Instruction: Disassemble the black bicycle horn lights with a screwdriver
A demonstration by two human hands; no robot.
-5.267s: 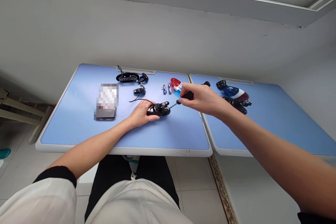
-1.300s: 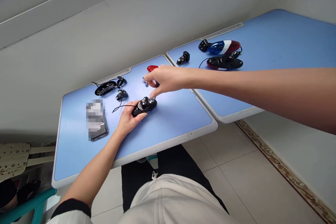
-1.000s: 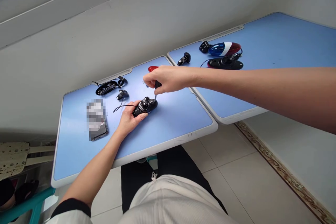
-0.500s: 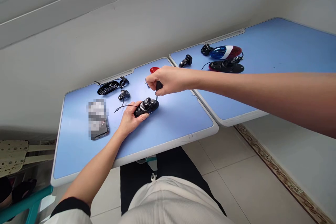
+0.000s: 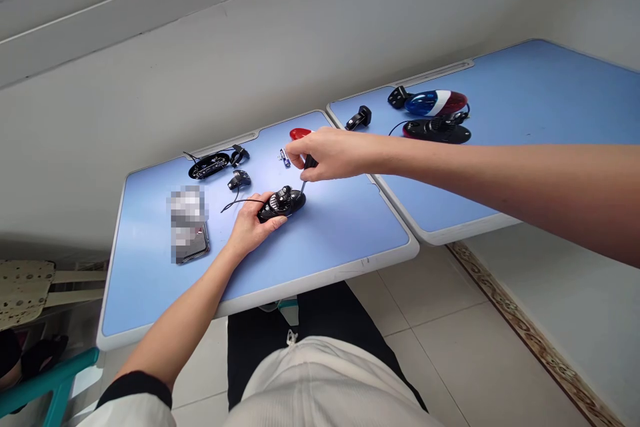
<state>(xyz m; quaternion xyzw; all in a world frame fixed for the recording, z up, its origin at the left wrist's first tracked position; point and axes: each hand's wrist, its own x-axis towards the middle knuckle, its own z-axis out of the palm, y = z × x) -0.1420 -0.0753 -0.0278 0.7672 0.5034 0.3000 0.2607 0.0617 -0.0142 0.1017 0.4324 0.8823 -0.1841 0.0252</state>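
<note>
A black oval device base (image 5: 283, 203) with a thin black wire lies on the near blue table (image 5: 330, 233). My left hand (image 5: 250, 227) grips its near end, fingers closed round it. My right hand (image 5: 333, 153) is closed on a black-handled screwdriver (image 5: 306, 170), held nearly upright with its tip down on the right end of the base.
A phone (image 5: 189, 225) lies at the left. Behind the base sit a black circuit-board piece (image 5: 209, 165), small black parts (image 5: 239, 179), a small metal part (image 5: 284, 157) and a red cover (image 5: 299, 134). On the second table (image 5: 525, 100) are a black clip (image 5: 359, 118), a blue-white-red light (image 5: 435, 102) and another black base (image 5: 437, 130).
Over five seconds the view has tilted and swung left. My right hand has brought the screwdriver from a flat side approach to nearly upright over the base. My left hand keeps its hold.
</note>
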